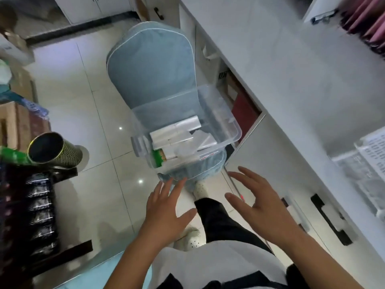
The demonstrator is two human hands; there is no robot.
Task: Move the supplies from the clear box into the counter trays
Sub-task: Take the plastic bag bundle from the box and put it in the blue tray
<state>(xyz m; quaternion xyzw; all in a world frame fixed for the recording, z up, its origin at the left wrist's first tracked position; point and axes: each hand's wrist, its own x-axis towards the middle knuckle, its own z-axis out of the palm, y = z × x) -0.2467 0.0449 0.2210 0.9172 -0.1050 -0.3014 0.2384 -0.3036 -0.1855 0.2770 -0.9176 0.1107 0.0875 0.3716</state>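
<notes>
A clear plastic box (233, 124) rests on the seat of a light blue padded chair (152, 67). Inside lie several silvery-white packets (177, 132) and a green packet (157, 158). My left hand (166, 207) hovers just below the box's near edge, fingers spread and empty. To the right of it, my right hand (256, 199) is also spread and empty, a little short of the box. White perforated counter trays (373, 151) sit at the right edge on the white counter (281, 59).
The white counter's cabinet has black handles (331, 220) and an open shelf with red folders (243, 113). A dark shelf unit at left carries a mesh cup (54, 151) and packaged goods. My legs and white shoes stand on glossy floor tiles (68, 84).
</notes>
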